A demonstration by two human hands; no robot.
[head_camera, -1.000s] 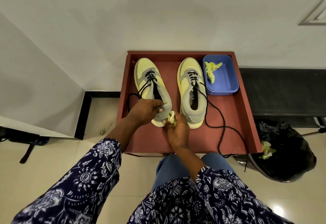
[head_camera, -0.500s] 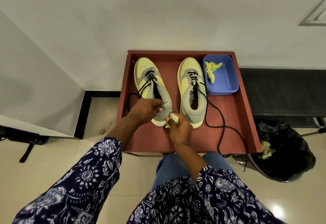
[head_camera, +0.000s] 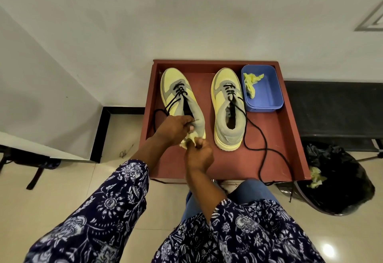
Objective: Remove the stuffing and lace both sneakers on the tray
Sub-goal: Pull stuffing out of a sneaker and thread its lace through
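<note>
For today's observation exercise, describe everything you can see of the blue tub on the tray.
The blue tub is a shallow rectangular container with rounded corners, apparently plastic. It sits upright and open in the far right corner of the red tray, close beside the right sneaker. Inside, towards its left side, lies one crumpled wad of yellow stuffing. No hand touches it.

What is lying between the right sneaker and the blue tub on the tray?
In the head view, only a narrow strip of bare red tray separates the right sneaker from the blue tub; the black lace trails nearer, below the tub.
</note>
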